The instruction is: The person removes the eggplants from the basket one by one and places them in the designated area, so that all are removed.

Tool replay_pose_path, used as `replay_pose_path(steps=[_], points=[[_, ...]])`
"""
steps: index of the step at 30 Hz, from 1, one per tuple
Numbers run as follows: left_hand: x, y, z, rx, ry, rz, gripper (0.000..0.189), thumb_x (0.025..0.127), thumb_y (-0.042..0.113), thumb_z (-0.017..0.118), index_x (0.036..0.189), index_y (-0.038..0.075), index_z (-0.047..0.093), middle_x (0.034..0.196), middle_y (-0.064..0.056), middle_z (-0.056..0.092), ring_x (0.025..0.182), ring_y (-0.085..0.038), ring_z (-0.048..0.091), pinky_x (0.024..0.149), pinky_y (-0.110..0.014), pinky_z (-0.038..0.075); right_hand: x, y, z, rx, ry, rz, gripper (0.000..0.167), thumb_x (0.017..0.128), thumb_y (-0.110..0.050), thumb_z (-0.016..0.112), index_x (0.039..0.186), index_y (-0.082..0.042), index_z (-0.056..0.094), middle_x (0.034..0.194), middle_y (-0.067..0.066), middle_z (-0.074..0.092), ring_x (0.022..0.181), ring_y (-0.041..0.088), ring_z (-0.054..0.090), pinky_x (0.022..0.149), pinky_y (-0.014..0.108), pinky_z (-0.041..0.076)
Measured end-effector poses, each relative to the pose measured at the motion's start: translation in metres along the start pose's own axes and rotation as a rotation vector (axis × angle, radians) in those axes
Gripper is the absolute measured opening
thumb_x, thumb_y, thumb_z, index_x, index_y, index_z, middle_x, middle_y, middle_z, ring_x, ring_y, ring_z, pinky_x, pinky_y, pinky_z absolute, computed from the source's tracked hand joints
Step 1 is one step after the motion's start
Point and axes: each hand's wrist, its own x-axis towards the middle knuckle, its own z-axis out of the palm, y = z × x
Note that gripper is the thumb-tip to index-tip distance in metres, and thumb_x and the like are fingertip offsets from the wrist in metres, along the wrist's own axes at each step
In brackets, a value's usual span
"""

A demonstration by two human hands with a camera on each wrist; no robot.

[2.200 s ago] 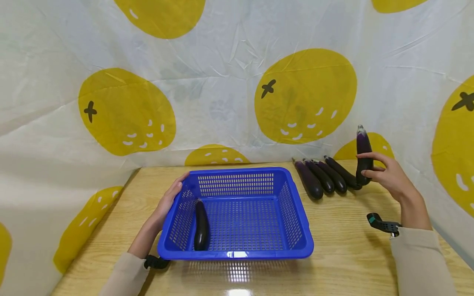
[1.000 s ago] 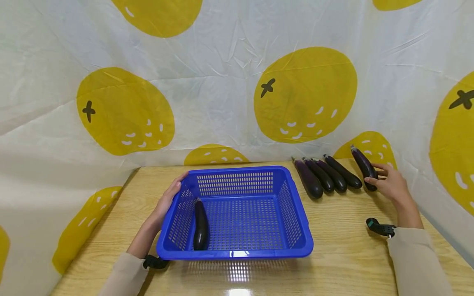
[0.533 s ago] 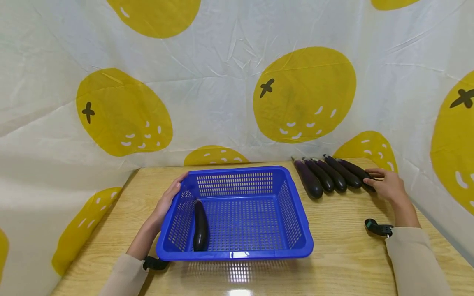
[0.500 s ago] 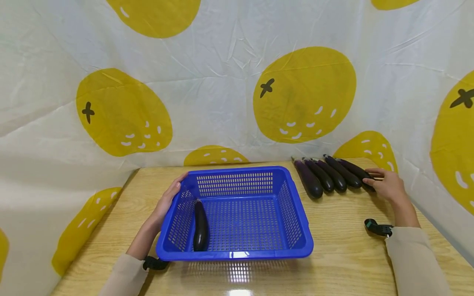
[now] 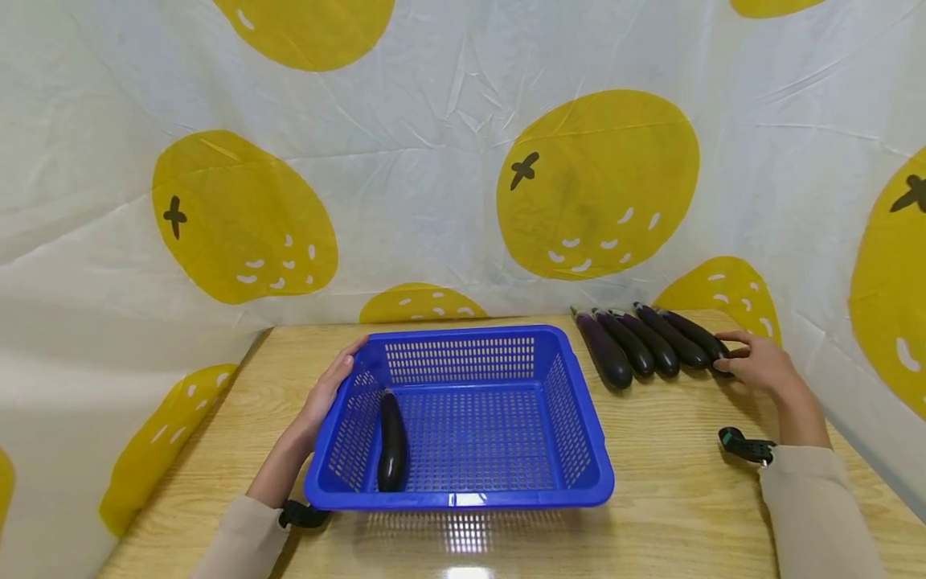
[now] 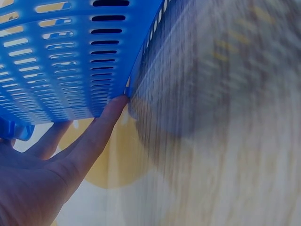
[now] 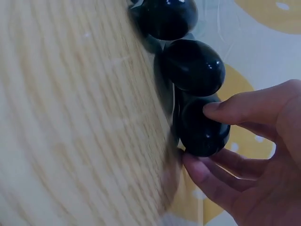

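My right hand [image 5: 765, 368] is at the far right of the table, pinching the blunt end of the rightmost eggplant [image 5: 698, 332], which lies down. In the right wrist view the thumb [image 7: 237, 107] is on top of the glossy end and fingers reach round below it. Several other dark purple eggplants [image 5: 606, 354] lie side by side left of it, stems toward the curtain. My left hand [image 5: 323, 398] holds the left side of a blue plastic basket [image 5: 463, 500], thumb at the rim, fingers along the outer slotted wall. One eggplant [image 5: 392, 442] lies inside by the left wall.
The wooden table [image 5: 673, 482] carries the basket near its front middle. A white curtain [image 5: 419, 201] with yellow fruit prints rises behind and at both sides. Black camera mounts [image 5: 745, 445] are on both wrists.
My right hand has lowered the eggplant from nearly upright in the air to lying at the row's right end. The fingers have since shifted slightly. The left hand and basket hold still.
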Motion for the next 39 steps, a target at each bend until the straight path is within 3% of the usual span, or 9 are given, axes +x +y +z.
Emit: replay_pose_path(steps=[8,14,21,33,39], points=[[-0.0005,-0.0003,0.0003,0.007,-0.003,0.003,0.058,0.114,0.045,0.022,0.167,0.024,0.015,0.174,-0.010,0.013,0.159,-0.044,0.017,0.122,-0.069,0.023,0.0013,0.0011,0.0051,0.001,0.045,0.012,0.068,0.099,-0.030,0.067,0.149,0.009,0.041,0.132,0.045,0.055,0.119,0.066,0.050,0.091,0.070,0.045],[0.0005,0.0008,0.0000,0.007,0.000,0.008,0.057,0.114,0.044,0.022,0.167,0.023,0.016,0.174,-0.010,0.014,0.159,-0.042,0.019,0.122,-0.065,0.024,0.0010,0.0013,0.0066,0.014,0.054,0.009,0.067,0.098,-0.026,0.066,0.148,0.010,0.041,0.132,0.045,0.055,0.117,0.066,0.050,0.086,0.063,0.051],[-0.0003,-0.0004,0.0001,0.002,0.000,0.024,0.056,0.114,0.042,0.021,0.167,0.022,0.017,0.174,-0.009,0.016,0.159,-0.038,0.018,0.124,-0.061,0.021,-0.0009,-0.0030,0.0051,0.030,0.045,-0.011,0.069,0.092,-0.014,0.070,0.147,0.014,0.040,0.132,0.047,0.052,0.117,0.065,0.051,0.089,0.066,0.049],[-0.0009,-0.0026,-0.0018,-0.004,-0.007,0.025,0.056,0.114,0.042,0.021,0.167,0.022,0.016,0.174,-0.008,0.015,0.160,-0.036,0.018,0.123,-0.052,0.027,-0.0006,-0.0061,0.0057,0.040,0.039,-0.021,0.069,0.093,-0.014,0.069,0.148,0.014,0.038,0.133,0.047,0.052,0.118,0.065,0.050,0.090,0.067,0.048],[-0.0006,-0.0023,-0.0009,-0.013,-0.012,0.034,0.057,0.114,0.042,0.021,0.167,0.020,0.015,0.174,-0.010,0.014,0.159,-0.038,0.017,0.124,-0.059,0.022,-0.0010,-0.0038,0.0063,0.024,0.053,-0.035,0.067,0.092,-0.013,0.070,0.145,0.015,0.041,0.130,0.047,0.054,0.116,0.065,0.052,0.087,0.066,0.049]])
